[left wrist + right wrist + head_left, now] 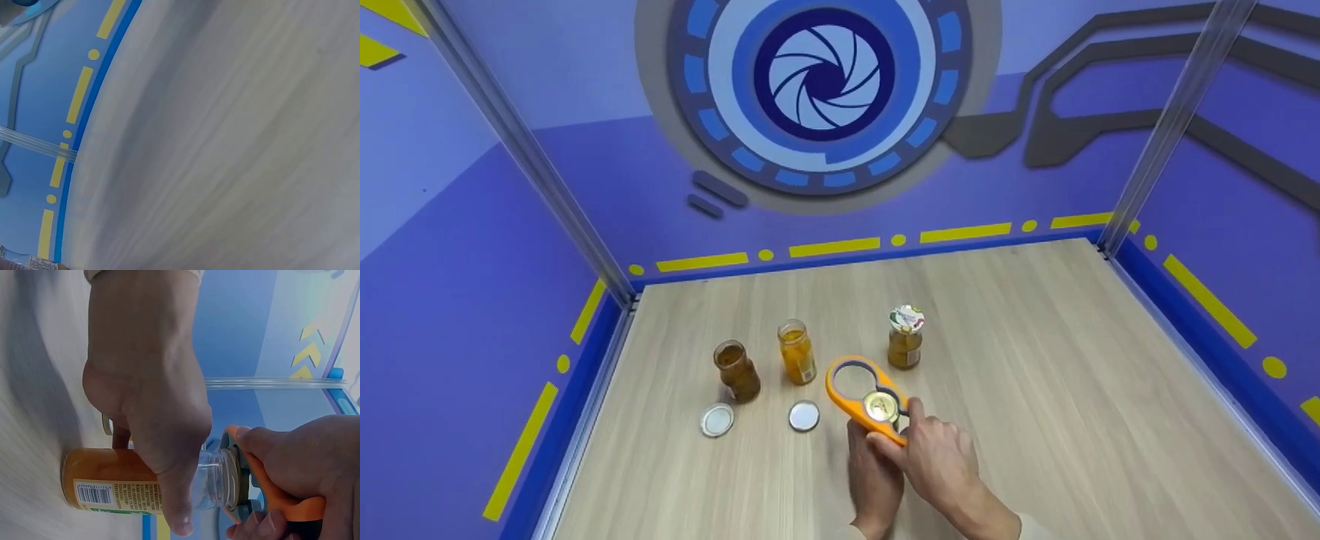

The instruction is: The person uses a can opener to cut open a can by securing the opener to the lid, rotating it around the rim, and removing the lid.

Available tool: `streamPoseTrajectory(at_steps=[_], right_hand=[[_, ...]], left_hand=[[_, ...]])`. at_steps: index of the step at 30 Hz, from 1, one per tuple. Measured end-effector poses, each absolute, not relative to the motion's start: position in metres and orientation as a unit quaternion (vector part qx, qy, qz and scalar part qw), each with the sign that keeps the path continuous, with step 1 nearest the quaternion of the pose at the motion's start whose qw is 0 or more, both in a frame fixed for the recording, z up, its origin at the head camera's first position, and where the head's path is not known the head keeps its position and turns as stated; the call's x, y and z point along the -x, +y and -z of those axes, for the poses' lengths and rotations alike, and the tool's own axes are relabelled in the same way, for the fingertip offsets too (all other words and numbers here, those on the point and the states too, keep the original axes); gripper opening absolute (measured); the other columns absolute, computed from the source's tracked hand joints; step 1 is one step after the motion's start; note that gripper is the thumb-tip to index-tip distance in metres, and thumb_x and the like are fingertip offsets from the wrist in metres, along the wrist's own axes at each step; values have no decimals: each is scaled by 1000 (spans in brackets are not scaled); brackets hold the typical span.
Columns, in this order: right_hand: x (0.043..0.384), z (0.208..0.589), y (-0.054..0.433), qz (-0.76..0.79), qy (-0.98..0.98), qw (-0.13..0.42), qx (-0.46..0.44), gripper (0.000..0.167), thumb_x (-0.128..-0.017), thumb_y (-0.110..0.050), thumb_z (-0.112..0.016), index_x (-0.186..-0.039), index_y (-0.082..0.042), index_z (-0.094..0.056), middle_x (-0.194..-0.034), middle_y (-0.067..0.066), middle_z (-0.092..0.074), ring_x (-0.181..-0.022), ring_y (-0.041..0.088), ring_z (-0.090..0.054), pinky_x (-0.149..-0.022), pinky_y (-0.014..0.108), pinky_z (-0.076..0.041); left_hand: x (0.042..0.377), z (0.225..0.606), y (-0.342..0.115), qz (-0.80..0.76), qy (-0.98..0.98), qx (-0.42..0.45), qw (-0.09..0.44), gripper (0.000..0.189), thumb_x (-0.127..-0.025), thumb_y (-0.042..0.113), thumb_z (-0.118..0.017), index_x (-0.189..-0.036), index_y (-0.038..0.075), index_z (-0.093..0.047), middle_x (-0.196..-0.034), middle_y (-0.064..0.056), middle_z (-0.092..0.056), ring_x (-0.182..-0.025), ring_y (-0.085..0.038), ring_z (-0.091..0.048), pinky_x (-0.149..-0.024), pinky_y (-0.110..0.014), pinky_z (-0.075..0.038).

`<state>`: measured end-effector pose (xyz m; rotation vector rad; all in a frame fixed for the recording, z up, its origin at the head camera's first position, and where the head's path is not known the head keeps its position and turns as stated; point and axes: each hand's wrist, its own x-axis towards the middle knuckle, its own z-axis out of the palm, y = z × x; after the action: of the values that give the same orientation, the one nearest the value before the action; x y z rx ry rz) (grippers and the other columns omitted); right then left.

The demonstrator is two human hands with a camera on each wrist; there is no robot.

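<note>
An orange jar opener (847, 403) with a grey inner lining sits around the gold lid (880, 407) of a glass jar. My right hand (943, 461) grips the opener's handle end, thumb on the near side. Below it, my left hand (877, 480) holds the jar; in the right wrist view its thumb and fingers wrap the glass. That jar (107, 464) has orange-brown contents, a label with a barcode and a clear neck. The opener (273, 492) touches the lid there. The left wrist view shows mostly blurred pale surface, with neither hand clearly seen.
To the left stand a lidless jar with brown contents (741, 379) and a lidless jar with orange contents (797, 360). Two loose lids, one (717, 420) and another (804, 415), lie in front of them. A closed jar (905, 349) with a patterned lid stands behind the opener.
</note>
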<state>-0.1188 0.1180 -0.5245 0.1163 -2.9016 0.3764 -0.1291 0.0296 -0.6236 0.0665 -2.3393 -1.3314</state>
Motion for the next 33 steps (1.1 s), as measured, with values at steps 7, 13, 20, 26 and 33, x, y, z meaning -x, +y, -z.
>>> streamPoseTrajectory(at_steps=[7,13,20,26,33], right_hand=[[119,530,123,-137,-978,147,-55,72,-81,-77,-67,-105,-9,-55,-55,1,-47,-44,22,-51,-39,36,-40],[122,532,129,-133,-976,154,-73,72,-82,-77,-65,-104,-9,-54,-54,0,-43,-42,19,-46,-38,34,-38],[127,534,137,-147,-972,151,-100,71,-82,-77,-65,-102,-10,-56,-56,-1,-48,-44,19,-51,-39,32,-41],[138,534,149,-127,-965,170,-157,73,-82,-79,-62,-104,-10,-59,-56,-1,-49,-45,18,-50,-39,33,-41],[162,533,169,-133,-956,131,-228,71,-85,-79,-60,-112,-14,-58,-60,-8,-43,-48,11,-42,-42,28,-36]], left_hand=[[134,625,27,512,-835,-40,199,51,-92,11,-76,-136,13,-49,-126,1,-65,-114,-11,-63,-95,-36,-54],[138,618,23,530,-837,-47,123,56,-94,10,-73,-142,13,-45,-134,0,-62,-121,-12,-61,-103,-37,-51],[141,619,17,540,-833,-3,118,55,-91,3,-73,-140,7,-48,-134,-4,-61,-124,-17,-59,-107,-41,-48],[148,621,7,565,-816,61,104,54,-87,0,-77,-136,1,-51,-131,-7,-62,-121,-22,-61,-105,-41,-49],[168,615,-14,640,-759,113,-23,56,-85,8,-79,-136,4,-55,-131,-5,-64,-121,-20,-61,-107,-32,-47]])
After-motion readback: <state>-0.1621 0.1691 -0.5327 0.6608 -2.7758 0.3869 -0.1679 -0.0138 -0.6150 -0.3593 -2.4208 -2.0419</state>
